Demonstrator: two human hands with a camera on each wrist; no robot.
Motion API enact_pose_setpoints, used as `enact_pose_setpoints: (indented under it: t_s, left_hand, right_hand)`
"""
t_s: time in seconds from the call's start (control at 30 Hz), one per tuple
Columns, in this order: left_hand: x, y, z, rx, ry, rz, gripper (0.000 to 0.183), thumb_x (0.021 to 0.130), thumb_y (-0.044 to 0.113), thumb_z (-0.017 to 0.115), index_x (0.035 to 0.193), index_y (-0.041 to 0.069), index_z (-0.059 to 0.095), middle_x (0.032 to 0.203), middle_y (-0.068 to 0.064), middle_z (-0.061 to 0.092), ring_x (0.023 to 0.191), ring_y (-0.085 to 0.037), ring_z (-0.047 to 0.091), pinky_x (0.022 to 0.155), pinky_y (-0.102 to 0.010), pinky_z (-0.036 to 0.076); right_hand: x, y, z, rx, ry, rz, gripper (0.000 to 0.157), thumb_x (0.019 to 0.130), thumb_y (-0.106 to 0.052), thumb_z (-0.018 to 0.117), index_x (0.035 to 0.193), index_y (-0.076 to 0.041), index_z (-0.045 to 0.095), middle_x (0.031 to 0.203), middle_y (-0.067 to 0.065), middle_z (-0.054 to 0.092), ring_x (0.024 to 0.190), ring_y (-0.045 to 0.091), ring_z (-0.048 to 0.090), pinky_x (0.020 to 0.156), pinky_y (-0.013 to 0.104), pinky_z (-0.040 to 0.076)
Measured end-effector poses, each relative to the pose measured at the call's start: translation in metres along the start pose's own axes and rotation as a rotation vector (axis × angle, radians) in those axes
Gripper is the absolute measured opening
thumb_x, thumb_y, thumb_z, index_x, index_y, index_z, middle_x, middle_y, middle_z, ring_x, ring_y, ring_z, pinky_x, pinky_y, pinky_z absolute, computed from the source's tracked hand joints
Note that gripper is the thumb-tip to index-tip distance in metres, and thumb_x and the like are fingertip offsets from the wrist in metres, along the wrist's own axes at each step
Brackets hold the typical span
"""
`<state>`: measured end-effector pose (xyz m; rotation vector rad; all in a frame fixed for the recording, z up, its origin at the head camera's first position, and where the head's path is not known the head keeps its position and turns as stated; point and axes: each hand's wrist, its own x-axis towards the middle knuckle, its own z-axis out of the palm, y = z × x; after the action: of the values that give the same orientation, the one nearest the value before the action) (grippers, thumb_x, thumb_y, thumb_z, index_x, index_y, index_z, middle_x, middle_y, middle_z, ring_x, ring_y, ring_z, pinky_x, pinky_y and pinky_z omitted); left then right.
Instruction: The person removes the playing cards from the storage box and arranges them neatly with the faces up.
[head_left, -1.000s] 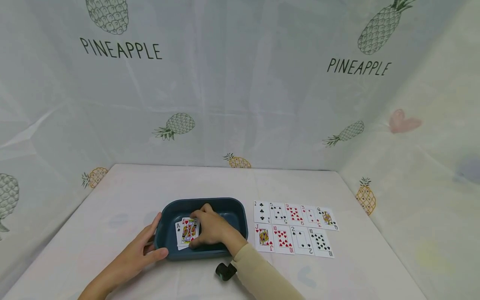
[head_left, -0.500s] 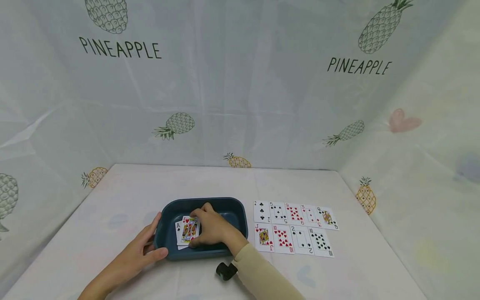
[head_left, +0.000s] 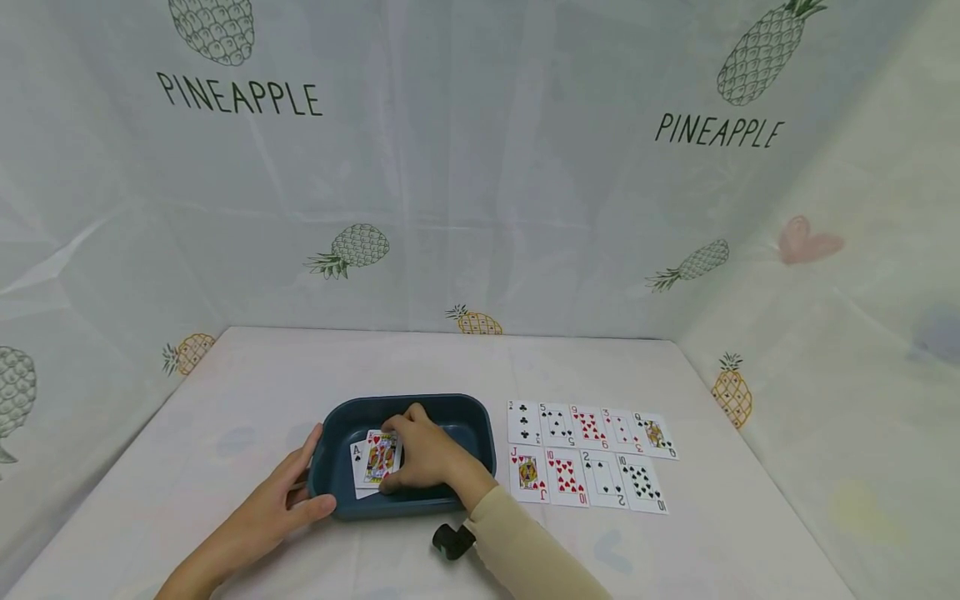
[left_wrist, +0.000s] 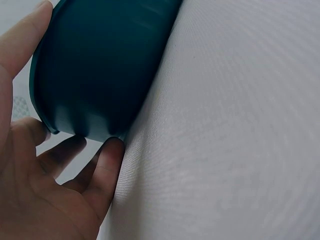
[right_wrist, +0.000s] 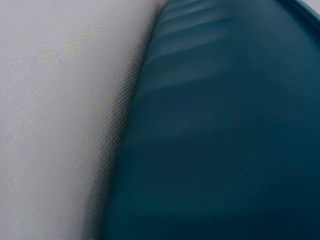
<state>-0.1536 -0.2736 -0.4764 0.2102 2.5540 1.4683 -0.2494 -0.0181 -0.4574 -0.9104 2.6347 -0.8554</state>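
A dark blue tray lies on the table, two overlapping playing cards near its left end. Uppermost is a face card with a red heart in its corner; a black ace shows underneath at the left. My right hand reaches into the tray, pinching the face card between thumb and fingers at its far and near edges. My left hand holds the tray's left end, thumb on the near corner. In the left wrist view, its bent fingertips meet the tray's outer wall. Only tray wall and tablecloth show in the right wrist view.
Right of the tray lie two rows of face-up cards: the back row includes a nine, the front row a red jack. A black device is at the right wrist. Patterned white sheets hang behind and beside the table.
The face card has shifted slightly away from me and to the right over the ace, still in my right hand. My left hand and the tray have stayed put.
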Motion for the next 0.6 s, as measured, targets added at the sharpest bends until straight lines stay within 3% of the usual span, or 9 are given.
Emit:
enact_pose_setpoints:
  t_s: [0.2, 0.4, 0.6]
  left_hand:
    - [0.0, 0.001, -0.001, 0.018, 0.002, 0.002, 0.099, 0.105, 0.034, 0.07, 0.173, 0.025, -0.001, 0.17, -0.029, 0.018, 0.143, -0.045, 0.051, 0.108, -0.037, 0.053]
    - [0.0, -0.002, -0.001, -0.032, -0.012, 0.013, 0.099, 0.105, 0.03, 0.07, 0.173, 0.025, -0.001, 0.17, -0.03, 0.016, 0.143, -0.045, 0.052, 0.099, -0.013, 0.048]
    - [0.001, -0.004, -0.001, -0.029, -0.013, -0.022, 0.1, 0.104, 0.034, 0.072, 0.173, 0.03, 0.0, 0.171, -0.029, 0.015, 0.141, -0.04, 0.054, 0.095, -0.009, 0.045]
  right_hand:
    - [0.0, -0.001, -0.001, -0.002, 0.004, 0.002, 0.078, 0.077, -0.028, 0.099, 0.144, -0.013, 0.062, 0.123, 0.002, 0.048, 0.092, 0.008, 0.056, 0.087, 0.019, 0.052]
    - [-0.003, -0.002, -0.002, -0.008, -0.01, -0.022, 0.078, 0.077, -0.031, 0.098, 0.144, -0.015, 0.062, 0.124, 0.001, 0.048, 0.091, 0.006, 0.054, 0.084, 0.018, 0.05]
    - [-0.013, -0.006, -0.018, 0.017, -0.028, -0.101, 0.078, 0.08, -0.033, 0.097, 0.146, -0.014, 0.061, 0.126, 0.001, 0.048, 0.087, 0.002, 0.053, 0.08, 0.017, 0.049]
